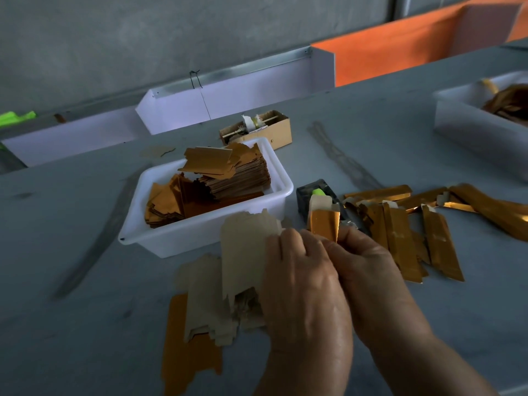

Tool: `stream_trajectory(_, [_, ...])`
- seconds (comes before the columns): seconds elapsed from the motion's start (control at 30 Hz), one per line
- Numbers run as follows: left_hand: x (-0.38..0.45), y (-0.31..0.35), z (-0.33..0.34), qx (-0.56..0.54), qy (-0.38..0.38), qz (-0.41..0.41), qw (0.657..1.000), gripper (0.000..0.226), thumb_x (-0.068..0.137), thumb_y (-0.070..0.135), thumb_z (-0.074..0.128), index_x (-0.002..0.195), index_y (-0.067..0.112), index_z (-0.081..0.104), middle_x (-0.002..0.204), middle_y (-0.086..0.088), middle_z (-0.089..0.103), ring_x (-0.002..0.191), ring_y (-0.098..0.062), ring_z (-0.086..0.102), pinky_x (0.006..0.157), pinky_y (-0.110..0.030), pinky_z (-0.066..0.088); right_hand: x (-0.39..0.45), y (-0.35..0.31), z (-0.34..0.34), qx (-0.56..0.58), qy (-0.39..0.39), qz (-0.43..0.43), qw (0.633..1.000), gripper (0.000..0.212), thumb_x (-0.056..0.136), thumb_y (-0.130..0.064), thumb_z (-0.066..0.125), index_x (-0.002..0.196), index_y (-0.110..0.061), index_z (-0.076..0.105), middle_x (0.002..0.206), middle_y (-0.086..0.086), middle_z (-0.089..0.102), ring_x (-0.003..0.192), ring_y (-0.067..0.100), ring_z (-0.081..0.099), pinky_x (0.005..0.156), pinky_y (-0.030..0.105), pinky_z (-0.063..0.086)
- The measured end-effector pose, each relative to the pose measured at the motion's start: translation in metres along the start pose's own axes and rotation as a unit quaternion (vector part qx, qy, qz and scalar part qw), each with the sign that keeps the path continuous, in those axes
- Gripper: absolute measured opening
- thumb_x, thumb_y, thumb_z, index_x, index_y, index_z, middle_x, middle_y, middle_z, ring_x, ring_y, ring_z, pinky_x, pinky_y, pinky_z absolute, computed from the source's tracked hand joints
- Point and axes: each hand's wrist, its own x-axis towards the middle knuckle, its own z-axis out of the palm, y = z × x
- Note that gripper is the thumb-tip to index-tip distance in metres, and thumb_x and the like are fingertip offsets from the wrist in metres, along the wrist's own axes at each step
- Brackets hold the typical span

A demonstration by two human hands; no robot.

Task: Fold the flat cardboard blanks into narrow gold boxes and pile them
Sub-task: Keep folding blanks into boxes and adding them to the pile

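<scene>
Both hands meet over a partly folded gold box [325,222] just in front of me. My right hand [371,275] pinches its lower end. My left hand [303,281] curls round its other side, and a flat blank [245,250], brown side up, stands beside my left hand's fingers. A loose heap of flat blanks [205,295] lies on the table under and left of my left hand, one showing gold [183,347]. Several folded narrow gold boxes [405,230] lie piled to the right.
A white tub [197,238] holding stacked gold blanks [228,175] sits behind the hands. A dark tape dispenser with a green part [314,195] stands beside it. A small cardboard box [274,130], white trays [228,101] and another white tub [474,132] are farther back.
</scene>
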Motion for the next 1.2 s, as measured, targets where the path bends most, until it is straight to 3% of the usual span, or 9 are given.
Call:
stream_trajectory(0.2, [0.003,-0.007,0.003,-0.034,-0.010,0.005,0.999,0.028,0.085,0.024,0.068,0.112,0.019,0.065,0.099,0.001,0.052,0.097,-0.015,0.051,0.064,-0.020,0.034,-0.003,-0.001,-0.003,0.001,-0.009,-0.017,1.000,0.040,0.066,-0.049,0.060,0.082,-0.014,0.070,0.078,0.012,0.069,0.078,0.022,0.068,0.073,0.035,0.055])
stream_trajectory(0.37, [0.010,-0.021,0.004,-0.260,-0.032,-0.092,0.961,0.014,0.089,0.027,0.063,0.098,0.036,0.056,0.097,0.016,0.050,0.085,-0.001,0.053,0.065,-0.011,0.046,0.006,-0.002,-0.005,0.002,0.000,-0.004,1.000,0.015,0.084,-0.029,0.060,0.085,-0.017,0.069,0.083,0.010,0.071,0.087,0.026,0.068,0.084,0.040,0.053])
stream_trajectory(0.53, [0.022,-0.033,-0.002,-0.540,-0.182,-0.249,0.783,0.004,0.085,0.015,0.070,0.086,0.017,0.067,0.078,0.001,0.074,0.073,-0.014,0.073,0.071,-0.036,0.061,0.015,-0.011,-0.011,0.048,-0.059,0.001,0.997,0.015,0.074,-0.030,0.063,0.078,-0.019,0.071,0.069,0.000,0.065,0.068,0.011,0.063,0.070,0.030,0.047])
stream_trajectory(0.6, [0.027,-0.033,-0.004,-0.638,-0.203,-0.274,0.690,0.005,0.085,0.002,0.065,0.088,0.004,0.067,0.083,-0.010,0.074,0.077,-0.020,0.074,0.071,-0.031,0.060,0.020,-0.015,-0.014,0.031,-0.078,0.007,0.996,0.013,0.077,-0.029,0.063,0.077,-0.020,0.073,0.069,0.000,0.066,0.068,0.010,0.065,0.067,0.028,0.048])
stream_trajectory(0.67, [0.030,-0.034,-0.003,-0.682,-0.206,-0.278,0.645,0.008,0.084,-0.003,0.063,0.089,0.000,0.068,0.087,-0.015,0.074,0.079,-0.022,0.073,0.067,-0.025,0.059,0.026,-0.017,-0.016,0.000,-0.084,0.009,0.996,0.014,0.082,-0.027,0.062,0.075,-0.021,0.072,0.069,0.001,0.066,0.068,0.012,0.065,0.070,0.031,0.047])
stream_trajectory(0.83, [0.036,-0.036,0.002,-0.702,-0.198,-0.305,0.613,0.006,0.083,-0.003,0.063,0.084,0.002,0.066,0.083,-0.013,0.075,0.077,-0.021,0.074,0.062,-0.024,0.058,0.032,-0.026,-0.029,-0.109,-0.080,-0.014,0.991,0.029,0.074,-0.046,0.058,0.082,-0.021,0.072,0.080,-0.004,0.073,0.078,0.008,0.069,0.080,0.032,0.048])
stream_trajectory(1.0, [0.037,-0.043,0.007,-0.747,-0.171,-0.362,0.530,0.009,0.081,-0.008,0.061,0.082,0.001,0.060,0.083,-0.016,0.074,0.075,-0.025,0.074,0.057,-0.026,0.059,0.048,-0.031,-0.066,-0.255,0.074,-0.060,0.962,0.013,0.090,-0.030,0.058,0.085,-0.022,0.068,0.060,-0.006,0.063,0.052,0.005,0.055,0.045,0.017,0.040])
stream_trajectory(1.1, [0.036,-0.043,0.010,-0.737,-0.170,-0.367,0.542,0.010,0.080,-0.008,0.062,0.080,0.002,0.060,0.083,-0.017,0.074,0.076,-0.026,0.074,0.058,-0.028,0.060,0.058,-0.025,-0.075,-0.321,0.024,-0.015,0.947,0.012,0.089,-0.028,0.059,0.086,-0.023,0.069,0.082,0.015,0.064,0.075,0.022,0.057,0.062,0.026,0.042])
stream_trajectory(1.2, [0.034,-0.041,0.013,-0.726,-0.168,-0.367,0.557,0.010,0.080,-0.008,0.063,0.081,0.002,0.061,0.087,-0.018,0.074,0.080,-0.027,0.073,0.061,-0.029,0.060,0.065,-0.019,-0.075,-0.333,-0.026,0.020,0.942,0.012,0.087,-0.032,0.061,0.091,-0.023,0.068,0.095,0.007,0.066,0.094,0.024,0.062,0.086,0.040,0.050])
